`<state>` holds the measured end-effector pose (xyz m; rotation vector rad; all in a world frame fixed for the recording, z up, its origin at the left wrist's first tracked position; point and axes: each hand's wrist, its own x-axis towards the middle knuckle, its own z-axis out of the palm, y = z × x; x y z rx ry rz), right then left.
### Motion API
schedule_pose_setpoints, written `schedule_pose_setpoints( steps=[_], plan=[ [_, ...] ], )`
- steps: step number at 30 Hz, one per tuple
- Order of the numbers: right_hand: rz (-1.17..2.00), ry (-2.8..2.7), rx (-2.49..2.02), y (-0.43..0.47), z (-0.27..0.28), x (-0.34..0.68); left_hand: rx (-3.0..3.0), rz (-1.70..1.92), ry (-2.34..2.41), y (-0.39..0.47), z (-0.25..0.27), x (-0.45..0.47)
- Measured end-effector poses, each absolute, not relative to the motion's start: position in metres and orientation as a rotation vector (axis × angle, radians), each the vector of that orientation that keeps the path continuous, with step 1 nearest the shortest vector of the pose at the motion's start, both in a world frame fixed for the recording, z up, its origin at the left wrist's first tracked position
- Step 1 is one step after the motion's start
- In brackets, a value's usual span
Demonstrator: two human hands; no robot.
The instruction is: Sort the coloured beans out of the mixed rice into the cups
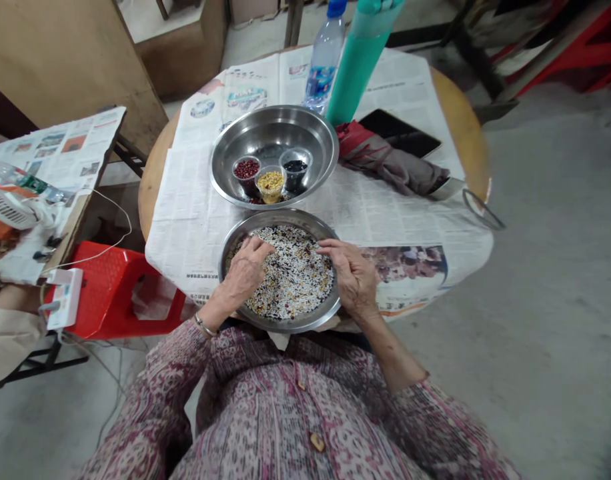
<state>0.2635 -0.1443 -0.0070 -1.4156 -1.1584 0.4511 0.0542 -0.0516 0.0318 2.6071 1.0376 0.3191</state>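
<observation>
Left hand [245, 267] over the left side of the smaller steel bowl [285, 327], fingers bent, fingertips down at the grain mix [290, 293]. Honestly can't tell if pinching anything. Right hand [354, 275] at the right rim, fingers curved in over the mix, and same deal there: can't tell whether empty or with a grain or two between the fingers. Silvery bangle [204, 325] on the left wrist, btw.

Bowl right at the near edge of a round wooden tabletop [460, 120], mix mostly white with black, yellow and dark red bits all through. Just beyond, a bigger steel basin [265, 127] with three clear cups bunched together inside: a cup of red beans [247, 169] on the left, a cup of yellow grains [271, 183] in the middle and closest, a cup of black beans [295, 165] on the right. Some loose bits near the cups too.

Newspaper [185, 200] under pretty much everything. Behind and right of the basin, a clear water bottle [325, 60], a teal bottle [363, 57], a red-and-grey cloth bundle [385, 157] and a flat black device [400, 132]. Off left, a red plastic stool [103, 293] with a white power strip [65, 300] beside.
</observation>
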Motion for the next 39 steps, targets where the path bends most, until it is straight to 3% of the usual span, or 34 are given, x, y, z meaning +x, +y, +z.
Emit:
schedule_pose_setpoints(
  steps=[17, 27, 31, 39],
  plan=[
    [0.456, -1.158, -1.418, -0.144, -0.006, 0.264, 2.657, 0.151, 1.313, -0.069, 0.046, 0.048],
    [0.447, -1.164, -1.427, -0.145, -0.006, 0.264, 2.583, 0.256, 0.938, -0.077, 0.043, 0.046],
    [0.449, -1.171, -1.425, -0.144, -0.006, 0.264, 2.613, 0.298, 1.060, -0.077, 0.053, 0.045],
    [0.438, -1.164, -1.431, -0.144, -0.007, 0.263, 2.502, -0.060, 1.078, -0.104, 0.079, 0.028]
  ],
)
